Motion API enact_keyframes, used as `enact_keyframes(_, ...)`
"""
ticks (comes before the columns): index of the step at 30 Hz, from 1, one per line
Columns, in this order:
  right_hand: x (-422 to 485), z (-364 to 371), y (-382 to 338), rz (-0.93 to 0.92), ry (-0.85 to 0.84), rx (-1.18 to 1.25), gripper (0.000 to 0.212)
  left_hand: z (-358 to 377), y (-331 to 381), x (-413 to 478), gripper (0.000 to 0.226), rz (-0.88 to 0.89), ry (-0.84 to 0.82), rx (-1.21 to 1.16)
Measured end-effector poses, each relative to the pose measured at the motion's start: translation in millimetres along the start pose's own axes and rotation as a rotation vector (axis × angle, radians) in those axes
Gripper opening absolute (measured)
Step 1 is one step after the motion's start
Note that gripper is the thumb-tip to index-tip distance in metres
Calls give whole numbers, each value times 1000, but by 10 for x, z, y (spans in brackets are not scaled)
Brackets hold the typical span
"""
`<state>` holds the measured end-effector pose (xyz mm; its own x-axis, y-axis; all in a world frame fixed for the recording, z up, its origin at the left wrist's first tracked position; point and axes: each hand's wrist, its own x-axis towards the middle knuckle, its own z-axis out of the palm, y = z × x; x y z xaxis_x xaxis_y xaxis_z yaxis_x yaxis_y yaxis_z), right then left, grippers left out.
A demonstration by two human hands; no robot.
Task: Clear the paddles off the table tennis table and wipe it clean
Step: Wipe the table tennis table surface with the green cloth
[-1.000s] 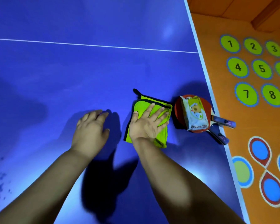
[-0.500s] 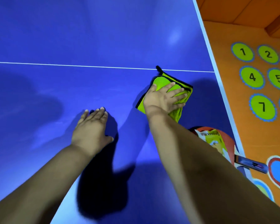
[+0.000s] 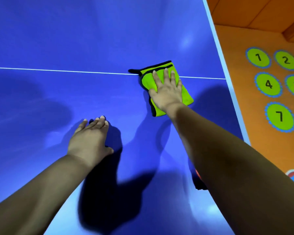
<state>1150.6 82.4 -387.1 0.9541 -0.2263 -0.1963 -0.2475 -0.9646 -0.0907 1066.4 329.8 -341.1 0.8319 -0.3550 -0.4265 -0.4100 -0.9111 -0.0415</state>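
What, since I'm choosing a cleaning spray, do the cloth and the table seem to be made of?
Cloth: probably microfibre or terry, green with black edging; matt, soft, folded in layers. Table: likely painted board, blue, smooth with a slight sheen; it mirrors glare and carries a white line.

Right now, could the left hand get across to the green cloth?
Probably yes. Only bare blue table lies between the left hand and the green cloth, ahead and to its right. The right hand presses flat on the cloth, though, leaving just its edges free.
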Motion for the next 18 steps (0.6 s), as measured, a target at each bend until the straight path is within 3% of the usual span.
enact_keyframes(3,-103,-21,233,-28,26,4,66,-87,125,63,86,-8,-44,147)
enact_keyframes(7,-233,-62,798,77,62,16,66,-148,225,108,86,-19,-86,243)
enact_keyframes(13,-449,-118,1476,314,29,99,66,-127,226,100,85,-40,-74,204)
enact_keyframes(18,-680,-129,1483,540,-6,162,68,-97,174,57,83,-37,-43,135)
